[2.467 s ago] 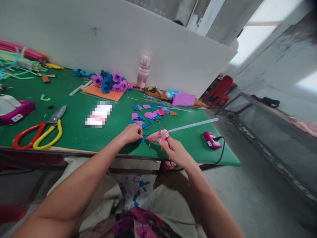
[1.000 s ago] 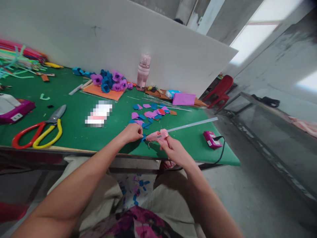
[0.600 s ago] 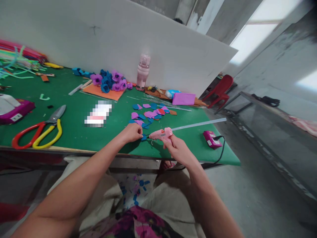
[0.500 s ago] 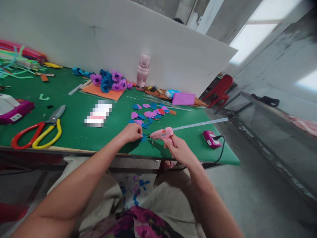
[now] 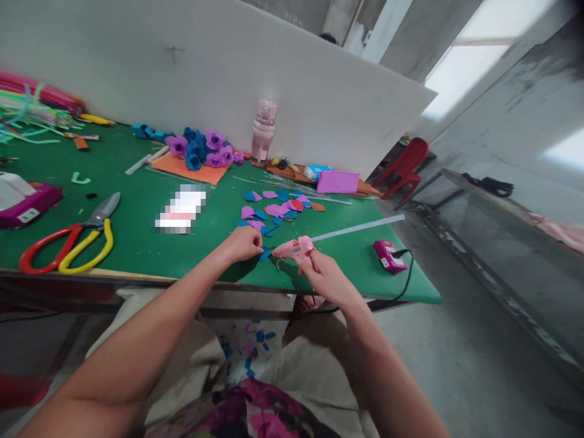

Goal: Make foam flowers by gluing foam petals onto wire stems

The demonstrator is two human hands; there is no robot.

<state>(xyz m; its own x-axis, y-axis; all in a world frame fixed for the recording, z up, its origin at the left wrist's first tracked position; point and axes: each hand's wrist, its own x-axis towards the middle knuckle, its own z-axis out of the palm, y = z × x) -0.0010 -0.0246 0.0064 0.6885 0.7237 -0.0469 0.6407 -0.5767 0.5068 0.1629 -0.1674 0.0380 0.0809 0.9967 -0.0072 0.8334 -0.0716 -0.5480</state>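
Observation:
A small blue paper petal (image 5: pixel 264 253) is pinched in my left hand (image 5: pixel 247 243), just above the green table. My right hand (image 5: pixel 322 271) is wrapped round a pink glue gun (image 5: pixel 294 248), whose dark nozzle points left and meets or nearly meets the petal. From the back of the gun a long clear glue stick (image 5: pixel 360 227) sticks out to the right. Beyond my hands lie loose purple and blue paper petals (image 5: pixel 276 210), some overlapping. Farther back, finished purple and blue paper flowers (image 5: pixel 196 149) rest on orange paper (image 5: pixel 194 168).
Red-and-yellow-handled scissors (image 5: pixel 86 234) lie on the left of the green table (image 5: pixel 150 255). A power socket box (image 5: pixel 390 257) with a cord sits near its right edge. A pink bottle (image 5: pixel 263 134) stands against the white board. Paper scraps (image 5: pixel 250 350) litter the floor.
My right hand has brought the glue gun slightly left, closer to the blue petal, and the glue stick has shifted with it. My left hand has stayed in place.

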